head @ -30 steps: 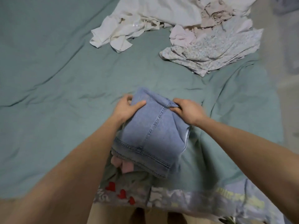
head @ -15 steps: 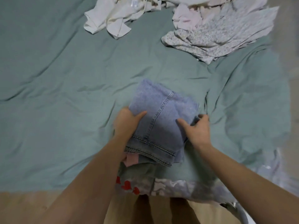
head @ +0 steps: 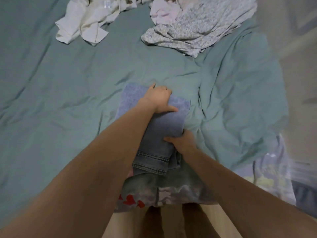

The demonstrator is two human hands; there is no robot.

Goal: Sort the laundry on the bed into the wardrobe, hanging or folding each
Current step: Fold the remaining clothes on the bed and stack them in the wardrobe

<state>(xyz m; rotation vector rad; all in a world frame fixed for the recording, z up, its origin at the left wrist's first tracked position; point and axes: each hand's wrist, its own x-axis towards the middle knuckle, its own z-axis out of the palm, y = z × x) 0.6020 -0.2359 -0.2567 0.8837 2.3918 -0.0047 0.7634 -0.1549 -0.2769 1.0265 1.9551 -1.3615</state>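
Observation:
A folded pair of light blue jeans [head: 163,127] lies on the green bed sheet [head: 68,100] near the bed's front edge, with its stitched hem toward me. My left hand [head: 158,99] reaches across the top to the far end of the fold, thumb lying on the denim and fingers curled over the far edge. At the jeans' right side my right hand [head: 182,143] grips the fold, its thumb on top and its fingers tucked under.
At the far end of the bed lie a crumpled white garment [head: 82,24], a pale pink piece [head: 161,14] and a floral-print garment [head: 197,31]. A patterned cover with red hearts [head: 132,200] hangs over the front edge. Wooden floor [head: 171,224] shows below.
My left hand has slid from the jeans' left side up to the far end. My right hand has shifted nearer along the right side, and the jeans look more tightly folded.

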